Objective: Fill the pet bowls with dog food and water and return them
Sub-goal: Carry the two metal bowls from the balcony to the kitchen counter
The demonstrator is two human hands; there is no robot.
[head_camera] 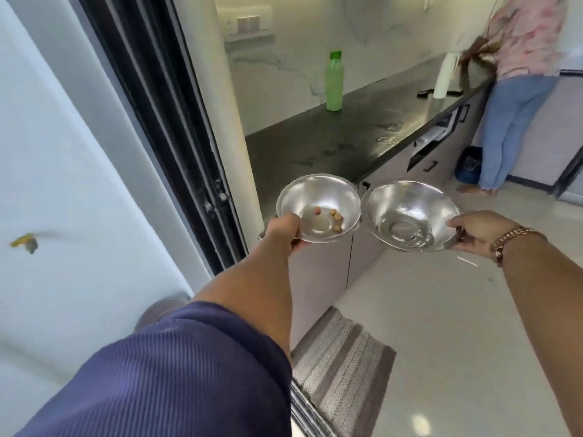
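Two shiny steel pet bowls are held out in front of me, rims almost touching. My left hand (284, 230) grips the near rim of the left bowl (318, 197), which holds a few brown kibble pieces (335, 217). My right hand (479, 230), with a gold watch on the wrist, grips the right rim of the right bowl (410, 206), which has a little water at its bottom. Both bowls hover just before the end of the dark kitchen counter (347, 143).
A green bottle (334, 82) and a white paper roll (444, 75) stand on the counter. Another person (517, 89) stands at its far end. A dark sliding door frame (164, 121) is on my left, a striped mat (340, 364) on the pale floor below.
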